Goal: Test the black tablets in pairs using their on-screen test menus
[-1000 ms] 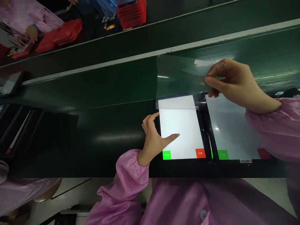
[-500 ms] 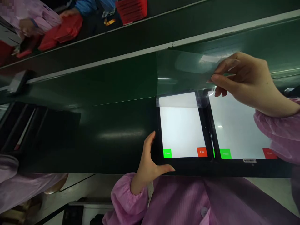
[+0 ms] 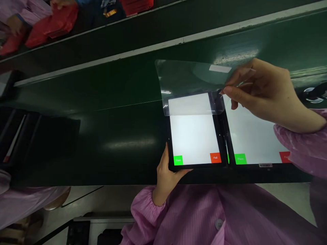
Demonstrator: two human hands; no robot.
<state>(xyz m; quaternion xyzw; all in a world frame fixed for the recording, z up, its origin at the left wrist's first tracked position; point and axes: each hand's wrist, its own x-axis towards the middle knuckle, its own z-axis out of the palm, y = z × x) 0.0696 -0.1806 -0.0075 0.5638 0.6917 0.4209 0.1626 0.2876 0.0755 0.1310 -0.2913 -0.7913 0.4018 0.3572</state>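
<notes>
A tablet [image 3: 194,139] lies on the green bench, its white screen lit with a green "Pass" box and a red "Fail" box. My left hand [image 3: 166,172] grips the lower left corner, fingers along the left side and thumb along the bottom edge. Between thumb and fingertips, my right hand [image 3: 260,90] pinches a clear film sheet [image 3: 187,76] bearing a small white label. The sheet is tilted, its lower edge overlapping the top of the screen. A second lit tablet [image 3: 255,136] lies close at the right, partly behind my right hand and sleeve.
Dark tablets or cases [image 3: 19,139] stand at the left of the bench [image 3: 122,126]. Beyond a pale rail [image 3: 102,61], a co-worker's hands are near red bags [image 3: 55,25], with a red basket [image 3: 136,6] beside. A round shiny object [image 3: 313,95] sits at the right.
My left hand has closed in from beside the tablet onto its lower left corner. The film has come lower and left, with its near edge now flatter over the screen. The view has shifted slightly.
</notes>
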